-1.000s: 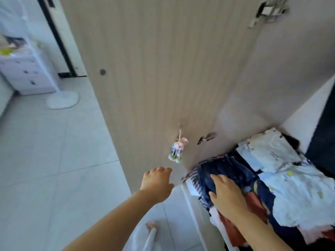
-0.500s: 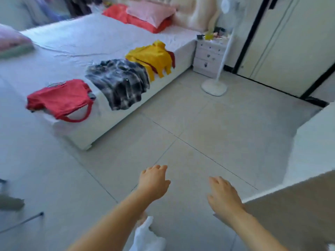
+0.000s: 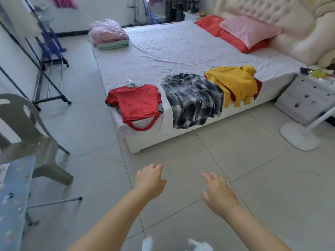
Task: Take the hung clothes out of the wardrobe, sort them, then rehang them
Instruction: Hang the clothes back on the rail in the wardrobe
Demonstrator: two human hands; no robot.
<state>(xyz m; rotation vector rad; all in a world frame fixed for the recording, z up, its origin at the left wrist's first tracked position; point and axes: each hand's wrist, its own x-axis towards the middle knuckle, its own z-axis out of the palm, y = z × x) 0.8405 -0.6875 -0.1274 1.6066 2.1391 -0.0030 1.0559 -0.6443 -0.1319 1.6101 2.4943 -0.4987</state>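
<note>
Bed (image 3: 181,51): holds the sorted clothes in a row along its near edge, with hems hanging over the side.
Red T-shirt (image 3: 135,104): leftmost in the row, with a grey garment peeking out beneath it.
Plaid shirt (image 3: 192,98): in the middle, just beside the T-shirt.
Yellow top (image 3: 233,82): rightmost, touching the plaid shirt and lying over a dark red garment.
Hangers (image 3: 129,82): three hooks show, one at each neckline.
Folded bedding (image 3: 108,34): one pile at the bed's far left corner.
Pillows (image 3: 248,31): two at the far right, pink lying on red.
Left hand (image 3: 149,182): stretched forward over the floor, palm down, fingers loosely bent. Its grip is released and holds nothing.
Right hand (image 3: 219,194): stretched forward near the left hand but apart from it, fingers relaxed. Its grip is also released.
Nightstand (image 3: 306,98): right of the bed, drawers closed.
</note>
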